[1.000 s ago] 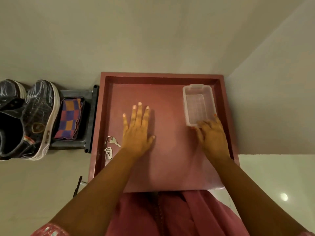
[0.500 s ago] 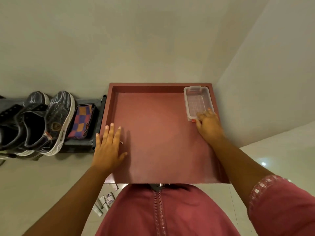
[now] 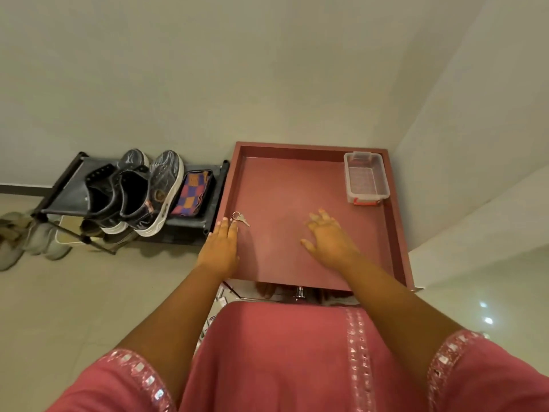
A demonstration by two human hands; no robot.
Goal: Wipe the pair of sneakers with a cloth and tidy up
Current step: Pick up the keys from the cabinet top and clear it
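**Asker:** Where are the person's hands, taking the red tray-topped table [image 3: 312,257] as the landmark?

**Describer:** Both are over it. The left hand [image 3: 220,250] lies flat on the table's near-left corner, fingers straight and together, holding nothing. Its fingertips reach a small set of keys [image 3: 240,218] lying on the table surface; they seem to touch the key ring, though contact is hard to confirm. The right hand [image 3: 328,239] hovers or rests near the middle of the table, fingers spread and relaxed, and it holds nothing either.

**Asker:** And the sneakers?

**Describer:** The pair of sneakers [image 3: 133,193] is off the table, to its left, on a low black shoe rack [image 3: 64,188] that stands against the wall. They are dark with white soles, side by side, toes pointing to the wall. They sit well apart from both hands, nearer the left one.

**Asker:** Is there a cloth?

**Describer:** A folded checked cloth [image 3: 192,190], in orange, purple and red squares, lies on the same rack, between the sneakers and the table's left edge. Neither hand touches it.

**Asker:** Anything else on the table?

**Describer:** A clear plastic box [image 3: 366,177] with a red clip sits in the table's far-right corner, well beyond the right hand. Pale shoes [image 3: 32,240] rest on the floor left of the rack.
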